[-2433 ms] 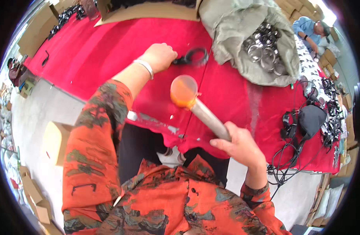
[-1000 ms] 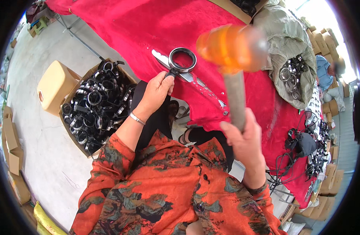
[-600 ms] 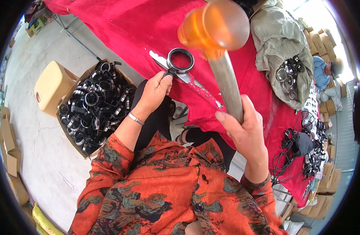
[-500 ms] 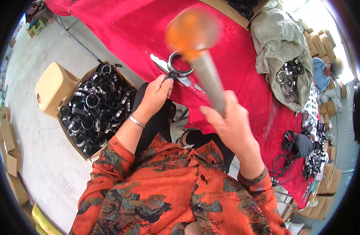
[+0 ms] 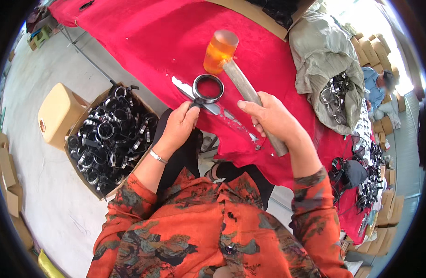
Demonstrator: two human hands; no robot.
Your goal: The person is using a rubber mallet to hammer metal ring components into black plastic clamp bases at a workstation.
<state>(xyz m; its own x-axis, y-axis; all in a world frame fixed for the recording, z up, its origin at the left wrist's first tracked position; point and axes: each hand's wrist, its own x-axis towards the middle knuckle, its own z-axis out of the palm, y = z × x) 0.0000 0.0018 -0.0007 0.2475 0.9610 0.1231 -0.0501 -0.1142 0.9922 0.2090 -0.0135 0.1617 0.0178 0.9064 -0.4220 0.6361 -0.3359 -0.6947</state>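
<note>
Right hand [image 5: 268,118] grips mallet [image 5: 231,69]; left hand [image 5: 178,127] pinches ring [image 5: 208,87].

One orange-headed mallet [image 5: 221,49], one black ring clamp [image 5: 208,87] held, one cardboard box [image 5: 112,139] at nine o'clock, one grey sack [image 5: 328,58] at two o'clock.

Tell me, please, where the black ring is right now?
In the head view the black ring sits upper centre, pinched by the left hand at the red table edge, just below the mallet's orange head.

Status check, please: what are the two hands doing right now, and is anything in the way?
Left hand pinches black ring clamp at table edge. Right hand grips mallet, orange head just beyond the ring. Metal strip under ring; nothing blocking.
</note>
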